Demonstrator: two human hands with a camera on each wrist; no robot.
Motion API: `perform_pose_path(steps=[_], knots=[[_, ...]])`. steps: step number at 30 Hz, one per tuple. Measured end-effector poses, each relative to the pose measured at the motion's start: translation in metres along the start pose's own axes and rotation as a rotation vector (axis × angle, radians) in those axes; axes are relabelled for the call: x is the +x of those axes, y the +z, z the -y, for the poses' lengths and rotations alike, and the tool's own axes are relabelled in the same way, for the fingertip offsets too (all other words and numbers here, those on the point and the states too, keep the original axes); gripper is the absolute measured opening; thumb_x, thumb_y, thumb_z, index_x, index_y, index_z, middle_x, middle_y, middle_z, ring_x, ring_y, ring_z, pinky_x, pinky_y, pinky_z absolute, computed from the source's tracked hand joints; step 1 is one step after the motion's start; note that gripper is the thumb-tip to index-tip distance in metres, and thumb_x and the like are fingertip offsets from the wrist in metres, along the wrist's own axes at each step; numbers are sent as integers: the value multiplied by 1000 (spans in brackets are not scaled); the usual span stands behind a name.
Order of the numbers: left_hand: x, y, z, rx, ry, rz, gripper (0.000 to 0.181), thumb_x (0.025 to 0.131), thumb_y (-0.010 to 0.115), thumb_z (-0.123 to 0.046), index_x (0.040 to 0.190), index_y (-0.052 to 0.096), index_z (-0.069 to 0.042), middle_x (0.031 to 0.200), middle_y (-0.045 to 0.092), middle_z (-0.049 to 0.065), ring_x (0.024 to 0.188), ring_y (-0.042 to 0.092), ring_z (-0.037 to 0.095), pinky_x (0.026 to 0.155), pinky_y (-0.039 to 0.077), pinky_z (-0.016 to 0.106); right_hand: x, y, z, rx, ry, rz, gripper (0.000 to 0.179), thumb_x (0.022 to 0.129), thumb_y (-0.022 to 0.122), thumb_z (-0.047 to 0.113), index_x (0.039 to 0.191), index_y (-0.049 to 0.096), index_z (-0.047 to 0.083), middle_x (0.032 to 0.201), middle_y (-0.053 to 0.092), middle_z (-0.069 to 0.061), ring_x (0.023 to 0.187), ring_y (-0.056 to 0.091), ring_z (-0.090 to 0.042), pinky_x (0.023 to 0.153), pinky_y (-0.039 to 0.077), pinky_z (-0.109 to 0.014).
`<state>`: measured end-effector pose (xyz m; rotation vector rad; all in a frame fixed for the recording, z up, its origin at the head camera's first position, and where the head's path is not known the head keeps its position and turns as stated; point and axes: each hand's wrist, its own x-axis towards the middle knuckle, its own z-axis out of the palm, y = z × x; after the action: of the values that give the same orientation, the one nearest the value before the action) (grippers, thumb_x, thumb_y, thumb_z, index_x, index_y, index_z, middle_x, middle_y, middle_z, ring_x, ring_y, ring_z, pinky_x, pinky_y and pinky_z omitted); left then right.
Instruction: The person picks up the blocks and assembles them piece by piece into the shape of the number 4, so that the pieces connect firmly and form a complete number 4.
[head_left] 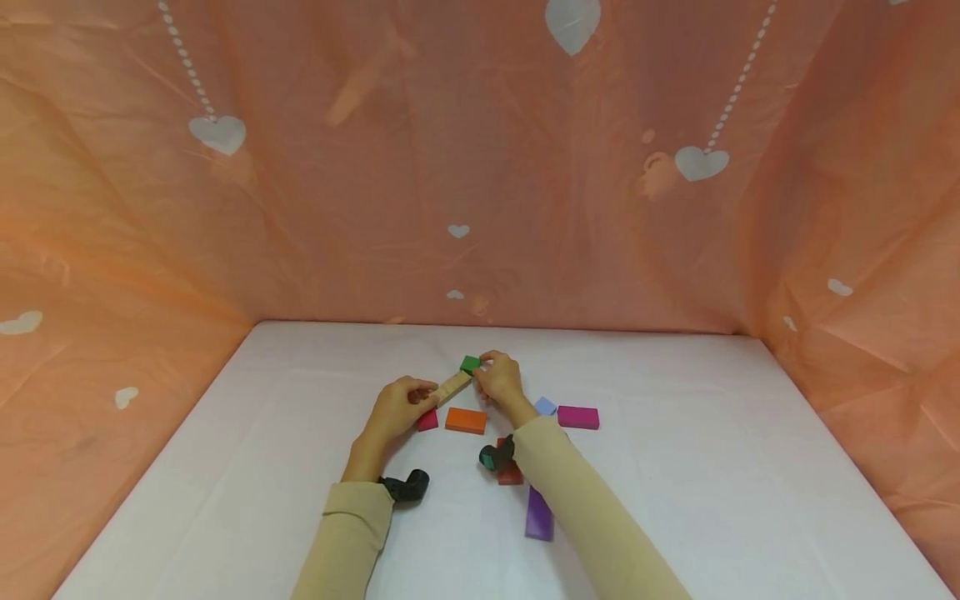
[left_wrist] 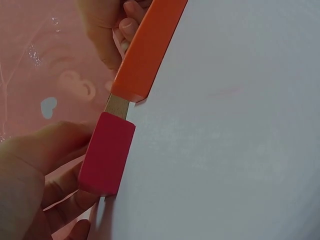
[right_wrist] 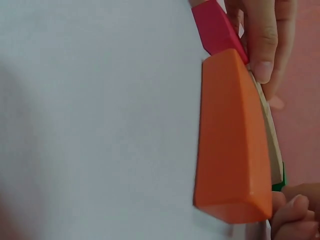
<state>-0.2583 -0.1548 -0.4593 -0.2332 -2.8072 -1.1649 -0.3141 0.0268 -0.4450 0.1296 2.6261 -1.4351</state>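
Observation:
A plain wooden block point(head_left: 453, 388) lies slantwise on the white table, its far end meeting a green block point(head_left: 470, 364). My left hand point(head_left: 393, 412) pinches the near end of the wooden block between thumb and fingers. Over at the far end, my right hand point(head_left: 501, 382) has thumb and index finger at the right side of the green block. A pinkish-red block point(head_left: 427, 420) sits just under the left fingers. To its right lies an orange block point(head_left: 466, 421); the right wrist view shows the wooden block point(right_wrist: 272, 135) running behind this orange block point(right_wrist: 227, 135).
Right of the right wrist lie a light blue block point(head_left: 545, 406) and a magenta block point(head_left: 578, 417). Nearer, a brownish-red block point(head_left: 511, 476) and a long purple block point(head_left: 539, 517) are partly covered by the right arm. Orange cloth point(head_left: 480, 167) hangs around the table.

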Motion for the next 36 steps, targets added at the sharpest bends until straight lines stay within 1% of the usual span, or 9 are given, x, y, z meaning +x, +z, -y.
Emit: perform_pose_path(steps=[5,9,13,17,24,28,32,36], knots=[[-1,1,-2,13,-10,23,27,84,73,-21,106,73,-5,89,67,11,78,56,17,71,42,26,-1,-1,-2,-34,-5,-7,36,90,62,7,125,59,0,45,48,4,32,42,-2,35,34,-15],[-1,1,-5,-1,-7,40,30,84,74,-25,106,73,-5,87,67,10,77,55,16,70,43,25,-3,-4,-2,-39,-13,-3,34,89,64,7,122,61,-1,44,47,4,32,41,-3,35,34,-16],[0,3,-7,-23,-13,54,30,84,75,-26,105,73,-5,87,68,9,77,55,15,71,44,25,-4,-8,-3,-42,-11,24,35,89,64,8,122,61,-1,44,47,3,33,41,-3,36,35,-16],[2,6,-7,-40,-17,75,29,83,75,-26,104,73,-5,85,69,9,76,55,12,69,43,22,-4,-11,-2,-50,-12,47,34,90,63,8,123,61,-1,44,46,3,33,42,-4,36,34,-17],[3,9,-11,-68,7,127,32,81,77,-23,104,72,-2,78,68,8,67,51,9,61,41,19,-7,-17,1,-106,-16,86,33,90,64,8,121,61,-1,45,46,3,34,41,-4,37,34,-16],[3,11,-14,-73,26,134,34,80,78,-23,105,71,0,76,67,8,64,50,7,60,41,19,-7,-19,2,-129,-23,105,33,90,64,9,121,62,0,45,47,3,34,41,-4,37,34,-15],[3,14,-16,-66,40,144,36,81,77,-25,106,70,0,74,67,6,62,50,6,58,40,19,-8,-20,2,-127,-12,127,33,91,64,10,123,61,2,47,47,2,36,41,-6,38,34,-16],[3,16,-17,-49,37,150,38,81,77,-26,107,69,0,74,67,5,62,49,5,59,40,19,-9,-21,1,-115,-6,138,33,91,64,10,123,61,3,46,46,1,36,41,-6,37,33,-16]])
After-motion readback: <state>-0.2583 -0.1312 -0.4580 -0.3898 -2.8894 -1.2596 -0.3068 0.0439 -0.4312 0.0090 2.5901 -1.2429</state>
